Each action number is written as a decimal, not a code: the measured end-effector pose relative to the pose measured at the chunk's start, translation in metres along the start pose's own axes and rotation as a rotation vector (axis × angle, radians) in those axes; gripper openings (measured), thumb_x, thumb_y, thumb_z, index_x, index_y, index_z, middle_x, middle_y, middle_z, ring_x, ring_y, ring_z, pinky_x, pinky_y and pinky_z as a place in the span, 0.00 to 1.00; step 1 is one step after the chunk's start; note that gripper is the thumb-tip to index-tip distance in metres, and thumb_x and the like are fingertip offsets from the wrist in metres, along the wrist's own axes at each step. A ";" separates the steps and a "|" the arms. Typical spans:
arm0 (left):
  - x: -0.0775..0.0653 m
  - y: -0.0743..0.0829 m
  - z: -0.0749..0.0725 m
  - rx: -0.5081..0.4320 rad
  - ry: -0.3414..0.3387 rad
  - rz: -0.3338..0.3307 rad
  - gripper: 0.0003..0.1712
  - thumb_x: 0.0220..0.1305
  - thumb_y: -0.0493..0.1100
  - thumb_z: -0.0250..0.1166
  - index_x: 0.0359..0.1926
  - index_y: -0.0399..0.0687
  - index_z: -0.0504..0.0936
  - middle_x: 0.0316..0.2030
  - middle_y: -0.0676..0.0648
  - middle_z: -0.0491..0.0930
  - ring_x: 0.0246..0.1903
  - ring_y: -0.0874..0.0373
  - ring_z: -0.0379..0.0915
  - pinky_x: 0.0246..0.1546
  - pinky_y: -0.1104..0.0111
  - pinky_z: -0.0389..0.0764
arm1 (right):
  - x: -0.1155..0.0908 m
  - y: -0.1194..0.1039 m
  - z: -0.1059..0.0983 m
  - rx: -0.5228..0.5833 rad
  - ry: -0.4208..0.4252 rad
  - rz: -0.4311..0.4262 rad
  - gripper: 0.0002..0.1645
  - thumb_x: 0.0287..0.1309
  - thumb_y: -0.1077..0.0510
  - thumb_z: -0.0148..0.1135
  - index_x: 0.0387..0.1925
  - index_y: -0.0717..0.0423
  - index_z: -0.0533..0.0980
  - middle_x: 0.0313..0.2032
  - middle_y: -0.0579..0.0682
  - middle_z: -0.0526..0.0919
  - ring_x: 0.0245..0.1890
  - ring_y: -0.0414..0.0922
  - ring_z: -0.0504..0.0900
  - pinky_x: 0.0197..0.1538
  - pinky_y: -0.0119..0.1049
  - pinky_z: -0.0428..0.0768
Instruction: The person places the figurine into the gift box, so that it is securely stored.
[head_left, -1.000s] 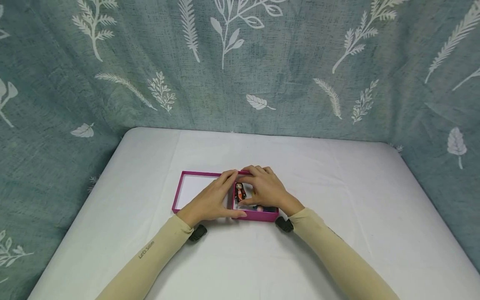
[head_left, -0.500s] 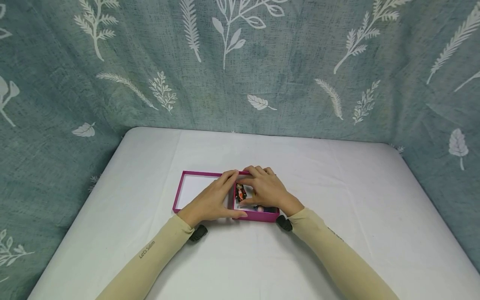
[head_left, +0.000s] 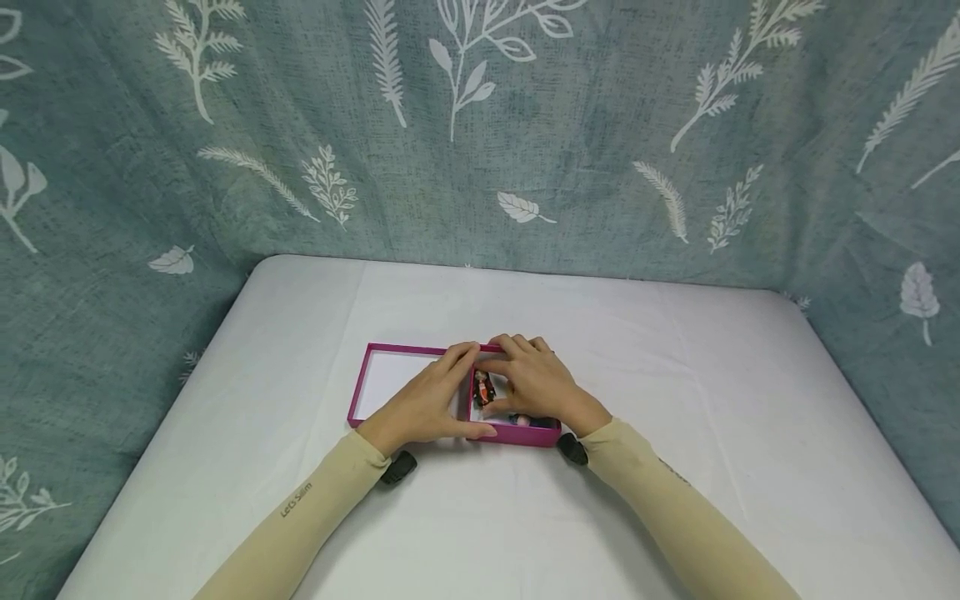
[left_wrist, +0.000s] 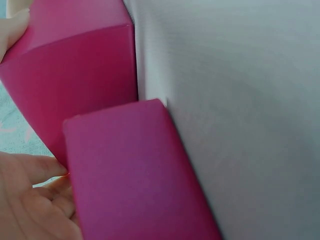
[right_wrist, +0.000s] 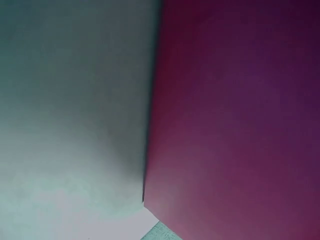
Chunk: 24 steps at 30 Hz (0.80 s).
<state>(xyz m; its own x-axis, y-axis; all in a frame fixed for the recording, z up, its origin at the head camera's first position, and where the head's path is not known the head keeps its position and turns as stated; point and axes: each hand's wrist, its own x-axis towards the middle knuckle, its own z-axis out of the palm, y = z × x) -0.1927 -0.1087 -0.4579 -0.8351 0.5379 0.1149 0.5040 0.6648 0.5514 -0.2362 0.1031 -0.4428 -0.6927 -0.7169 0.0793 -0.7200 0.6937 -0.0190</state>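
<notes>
A magenta box (head_left: 517, 434) stands mid-table in the head view, with a small doll (head_left: 483, 389) in black and orange inside its left end. Along its front wall lies another small dark-blue figure (head_left: 520, 420), partly covered. My left hand (head_left: 431, 396) spans the box's left end, thumb on the front wall and fingertips at the back rim; the thumb (left_wrist: 17, 30) shows against the wall in the left wrist view. My right hand (head_left: 536, 379) reaches into the box, thumb and index finger curved beside the doll. I cannot tell whether it pinches anything.
A shallow magenta lid (head_left: 360, 383) with a white inside adjoins the box on the left, partly under my left forearm. A white cloth (head_left: 637, 500) covers the table. Behind it hangs a teal leaf-patterned curtain (head_left: 412, 208). The box's wall (right_wrist: 240, 125) fills much of the right wrist view.
The whole head view has shifted slightly right and down. Both hands keep their places on and in the box, and the doll stays at its left end.
</notes>
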 end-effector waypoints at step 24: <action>-0.002 0.002 -0.001 0.009 0.008 -0.001 0.69 0.47 0.75 0.68 0.78 0.45 0.47 0.76 0.49 0.50 0.71 0.49 0.56 0.69 0.53 0.65 | -0.001 0.001 -0.004 0.087 -0.020 -0.009 0.45 0.38 0.30 0.76 0.59 0.42 0.78 0.63 0.50 0.70 0.59 0.49 0.71 0.63 0.55 0.68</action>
<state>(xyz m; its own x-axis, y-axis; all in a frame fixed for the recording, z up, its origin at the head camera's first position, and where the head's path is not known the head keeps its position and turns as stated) -0.1902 -0.1089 -0.4561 -0.8376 0.5328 0.1206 0.5047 0.6700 0.5444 -0.2359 0.1049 -0.4394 -0.6860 -0.7252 0.0601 -0.7268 0.6788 -0.1048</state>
